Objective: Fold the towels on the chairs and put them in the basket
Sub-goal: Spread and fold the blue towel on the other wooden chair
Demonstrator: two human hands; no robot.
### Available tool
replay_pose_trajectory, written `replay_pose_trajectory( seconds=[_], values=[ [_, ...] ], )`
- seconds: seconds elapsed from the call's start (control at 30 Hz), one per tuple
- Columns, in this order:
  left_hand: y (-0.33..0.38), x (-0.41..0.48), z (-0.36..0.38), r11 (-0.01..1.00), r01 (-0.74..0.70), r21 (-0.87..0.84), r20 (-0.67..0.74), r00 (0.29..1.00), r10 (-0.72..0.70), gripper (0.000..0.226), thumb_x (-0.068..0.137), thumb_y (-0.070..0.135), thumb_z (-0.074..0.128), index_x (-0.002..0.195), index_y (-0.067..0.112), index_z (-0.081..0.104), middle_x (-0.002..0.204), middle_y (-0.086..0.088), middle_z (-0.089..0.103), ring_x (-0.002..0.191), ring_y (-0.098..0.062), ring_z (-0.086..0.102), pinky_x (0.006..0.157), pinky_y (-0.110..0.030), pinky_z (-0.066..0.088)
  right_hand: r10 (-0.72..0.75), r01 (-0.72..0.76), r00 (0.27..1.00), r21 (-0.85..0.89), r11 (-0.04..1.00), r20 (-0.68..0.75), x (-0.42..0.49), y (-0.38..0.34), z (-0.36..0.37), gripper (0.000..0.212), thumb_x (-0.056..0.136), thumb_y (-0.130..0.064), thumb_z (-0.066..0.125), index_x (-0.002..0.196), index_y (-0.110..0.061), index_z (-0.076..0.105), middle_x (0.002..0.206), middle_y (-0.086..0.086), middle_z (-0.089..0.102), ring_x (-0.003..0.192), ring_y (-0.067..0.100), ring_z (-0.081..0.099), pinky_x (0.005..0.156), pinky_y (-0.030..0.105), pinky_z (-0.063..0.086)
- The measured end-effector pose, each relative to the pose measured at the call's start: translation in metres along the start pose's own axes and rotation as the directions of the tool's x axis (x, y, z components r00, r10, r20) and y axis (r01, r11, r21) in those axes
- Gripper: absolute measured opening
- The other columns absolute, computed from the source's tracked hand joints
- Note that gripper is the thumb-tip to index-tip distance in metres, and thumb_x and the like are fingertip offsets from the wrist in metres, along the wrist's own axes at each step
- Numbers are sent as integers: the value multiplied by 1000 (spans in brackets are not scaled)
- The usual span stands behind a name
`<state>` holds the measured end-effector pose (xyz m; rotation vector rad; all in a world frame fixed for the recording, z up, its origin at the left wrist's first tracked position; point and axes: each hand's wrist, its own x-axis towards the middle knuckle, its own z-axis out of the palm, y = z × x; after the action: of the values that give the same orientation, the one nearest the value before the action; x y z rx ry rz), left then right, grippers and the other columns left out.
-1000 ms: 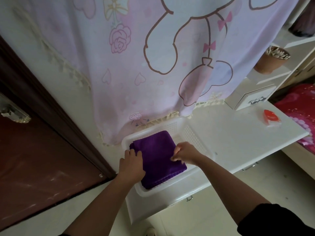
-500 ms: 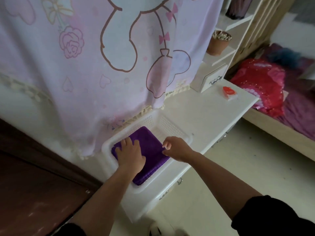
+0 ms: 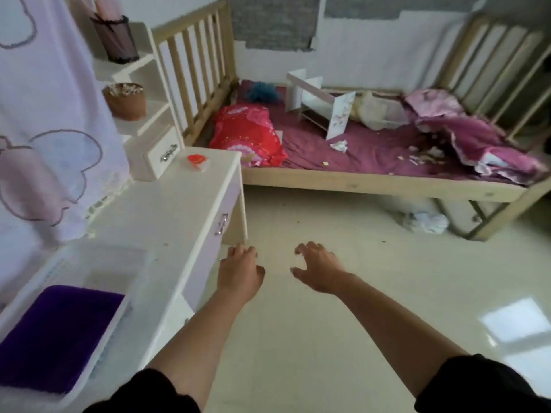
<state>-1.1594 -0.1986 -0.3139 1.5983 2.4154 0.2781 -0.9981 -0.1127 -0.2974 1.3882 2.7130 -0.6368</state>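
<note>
Left hand (image 3: pixel 240 271) out in front over the pale floor (image 3: pixel 328 338), just off the corner of the white dresser (image 3: pixel 167 216), fingers loosely curled, holding nothing. Right hand (image 3: pixel 317 271) beside it and apart, fingers spread and bent, palm down, also empty. Both forearms bare, black sleeves (image 3: pixel 477 386) at the bottom edge.

To the left, on the dresser top, a white plastic basket (image 3: pixel 89 269) with 1 folded purple towel (image 3: pixel 56 335) lying flat inside, toward its near end; far end of the basket bare. Blurred there, so the weave of the basket wall hard to make out.

Behind the basket, a pink cartoon-print curtain (image 3: pixel 50 114) hanging down to the dresser top. Farther along the top, a small red and white object (image 3: pixel 197 161), next to a small white drawer unit (image 3: pixel 156 153) with stepped shelves above, carrying a brown pot (image 3: pixel 126 101) and a dark mesh holder (image 3: pixel 114 38).

Beyond the dresser, a wooden slatted bed (image 3: pixel 372 180) with a purple sheet, a red flowered pillow (image 3: pixel 249 135), a tipped white rack (image 3: pixel 320 104), crumpled pink bedding (image 3: pixel 477 138) and scraps of paper.
</note>
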Motion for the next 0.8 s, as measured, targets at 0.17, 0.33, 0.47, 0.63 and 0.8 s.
replay_pose_trajectory(
  seconds=[0.17, 0.33, 0.47, 0.63, 0.8],
  values=[
    [175, -10, 42, 970, -244, 22, 113, 964, 240, 35, 91, 27, 45, 124, 17, 52, 129, -4, 50, 121, -23, 42, 96, -36, 39, 251, -250, 963, 24, 968, -98, -100, 148, -34, 52, 91, -42, 54, 136, -17, 43, 138, 6, 48, 126, 26, 44, 101, 38, 38],
    [322, -35, 85, 890, -455, 38, 219, 873, 437, 34, 90, 28, 42, 121, 18, 53, 130, -4, 49, 123, -23, 41, 96, -37, 39, 481, -476, 865, 68, 877, -140, -205, 259, -56, 52, 90, -42, 55, 134, -17, 44, 135, 6, 48, 125, 27, 44, 98, 38, 39],
    [446, -68, 113, 770, -637, 32, 282, 745, 605, 34, 90, 29, 43, 121, 19, 53, 129, -6, 50, 123, -24, 42, 96, -37, 39, 669, -659, 722, 118, 743, -178, -297, 345, -73, 51, 90, -42, 53, 133, -16, 43, 133, 7, 48, 124, 28, 44, 97, 39, 39],
    [565, -90, 140, 620, -785, 12, 316, 591, 742, 37, 91, 30, 43, 124, 18, 52, 129, -7, 50, 124, -25, 41, 95, -38, 39, 805, -787, 563, 176, 591, -187, -369, 423, -93, 50, 92, -40, 53, 133, -13, 43, 132, 9, 47, 123, 29, 44, 96, 42, 40],
    [665, -76, 169, 507, -861, 46, 340, 490, 802, 39, 92, 31, 41, 127, 16, 49, 130, -8, 49, 124, -25, 41, 94, -36, 39, 852, -831, 482, 204, 518, -203, -391, 504, -118, 47, 92, -36, 52, 131, -11, 43, 129, 9, 47, 122, 28, 42, 93, 42, 40]
  ],
)
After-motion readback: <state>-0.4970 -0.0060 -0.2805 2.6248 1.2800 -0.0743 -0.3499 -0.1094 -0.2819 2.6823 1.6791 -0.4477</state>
